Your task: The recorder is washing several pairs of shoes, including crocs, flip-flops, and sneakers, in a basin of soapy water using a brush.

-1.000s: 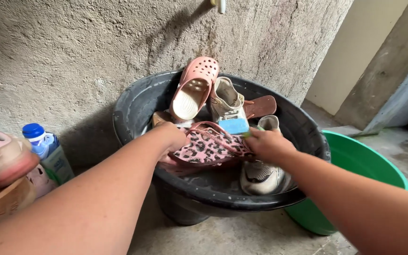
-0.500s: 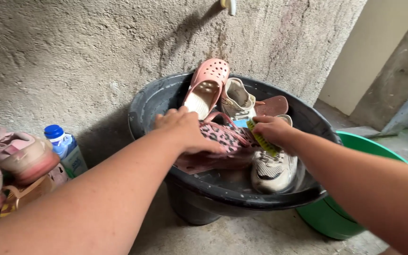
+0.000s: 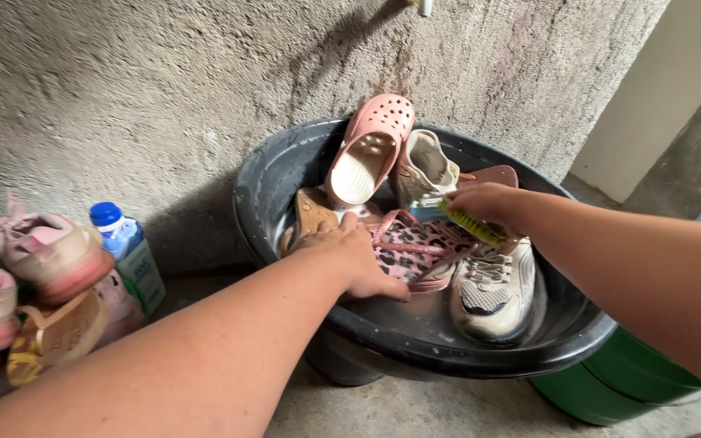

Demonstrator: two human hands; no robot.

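A: Left hand (image 3: pixel 350 259) lies flat, fingers spread, pinning the leopard-print shoe (image 3: pixel 415 251) in the black basin (image 3: pixel 480 357).

B: And the right hand (image 3: pixel 480 203) grips a scrub brush (image 3: pixel 468 223) over it. A wet shoe might slip, splashing the bottle (image 3: pixel 127 247).

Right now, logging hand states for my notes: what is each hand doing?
Left hand: fingers spread, pressing on the pink leopard-print shoe in the black basin.
Right hand: closed around a yellow-green scrub brush.
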